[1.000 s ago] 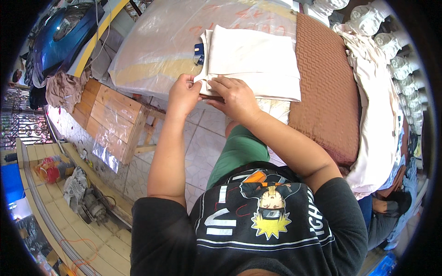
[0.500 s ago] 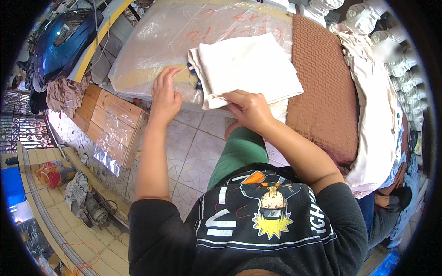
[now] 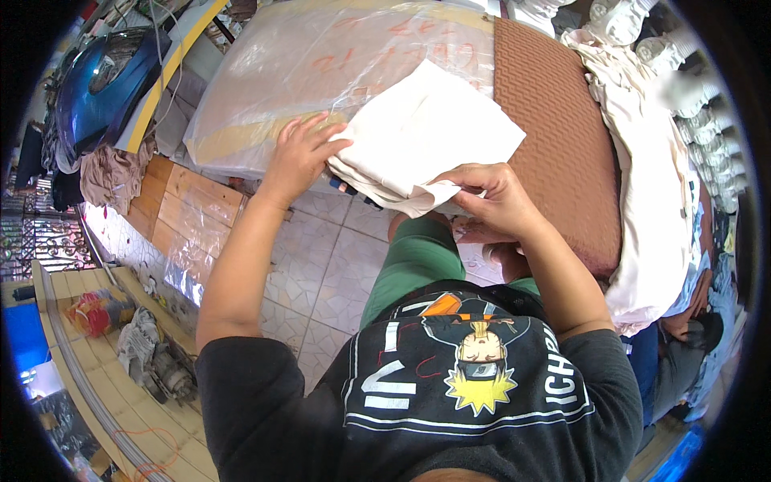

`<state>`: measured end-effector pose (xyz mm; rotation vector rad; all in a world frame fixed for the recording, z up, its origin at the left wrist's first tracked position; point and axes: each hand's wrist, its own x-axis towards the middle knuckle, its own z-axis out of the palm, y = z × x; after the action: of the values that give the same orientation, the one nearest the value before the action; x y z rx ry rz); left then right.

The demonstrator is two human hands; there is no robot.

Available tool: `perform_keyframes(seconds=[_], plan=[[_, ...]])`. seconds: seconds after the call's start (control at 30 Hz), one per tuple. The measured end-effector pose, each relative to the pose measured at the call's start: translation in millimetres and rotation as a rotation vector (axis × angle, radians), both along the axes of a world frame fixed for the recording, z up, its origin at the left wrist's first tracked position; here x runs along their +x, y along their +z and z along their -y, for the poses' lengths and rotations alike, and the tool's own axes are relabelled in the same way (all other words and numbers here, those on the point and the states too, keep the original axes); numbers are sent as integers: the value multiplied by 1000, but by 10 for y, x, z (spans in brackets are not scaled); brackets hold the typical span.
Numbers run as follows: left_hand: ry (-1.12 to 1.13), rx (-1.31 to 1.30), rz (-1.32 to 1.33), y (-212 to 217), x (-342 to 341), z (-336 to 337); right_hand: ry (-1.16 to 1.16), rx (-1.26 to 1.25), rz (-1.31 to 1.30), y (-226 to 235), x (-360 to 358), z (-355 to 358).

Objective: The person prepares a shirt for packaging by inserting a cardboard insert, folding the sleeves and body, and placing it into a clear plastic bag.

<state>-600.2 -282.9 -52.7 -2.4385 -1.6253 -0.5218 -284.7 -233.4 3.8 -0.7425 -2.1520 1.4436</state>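
Note:
A folded white cloth (image 3: pixel 430 132) lies turned at an angle across a plastic-wrapped bundle (image 3: pixel 265 96) and the brown textured cushion beside it. My right hand (image 3: pixel 494 197) pinches the cloth's near right edge between thumb and fingers, lifting a small fold there. At the left edge, my left hand (image 3: pixel 305 157) has its fingers spread, and the thumb rests on the cloth. Small dark blue pieces (image 3: pixel 345 189) peek out from beneath the near left layers; I cannot make out what they are.
The brown cushion (image 3: pixel 554 136) stretches along the right, with cream fabric (image 3: pixel 642 217) draped past it. White balusters (image 3: pixel 707 136) stand at far right. On the left are a wooden board (image 3: pixel 197 217), a blue motorcycle panel (image 3: pixel 104 92) and a tan bench (image 3: pixel 92 353) bearing a motor (image 3: pixel 165 369).
The cloth has turned clockwise, its near corner swinging toward me. My left hand has come onto its left edge. My right hand has moved right and nearer, still pinching the cloth.

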Motion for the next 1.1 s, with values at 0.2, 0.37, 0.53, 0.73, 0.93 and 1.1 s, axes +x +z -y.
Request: perform_keyframes(seconds=[0.2, 0.37, 0.53, 0.73, 0.93, 1.1], plan=[[-92, -91, 425, 513, 193, -23, -167, -188, -238, 111, 443, -213], [-176, -310, 622, 1537, 376, -163, -184, -188, -639, 775, 866, -337], [-340, -556, 685, 2198, 784, -353, -350, -180, -648, 1194, 1243, -249], [-262, -950, 650, 1626, 1109, -1141, -565, -425, -491, 748, 1528, -577], [-88, -1215, 760, 612, 1341, -1923, -636, -743, -350, -383, 1761, -1323], [-168, -1450, 1111, 328, 1181, -2048, -623, -794, -220, -371, 1775, -1372]])
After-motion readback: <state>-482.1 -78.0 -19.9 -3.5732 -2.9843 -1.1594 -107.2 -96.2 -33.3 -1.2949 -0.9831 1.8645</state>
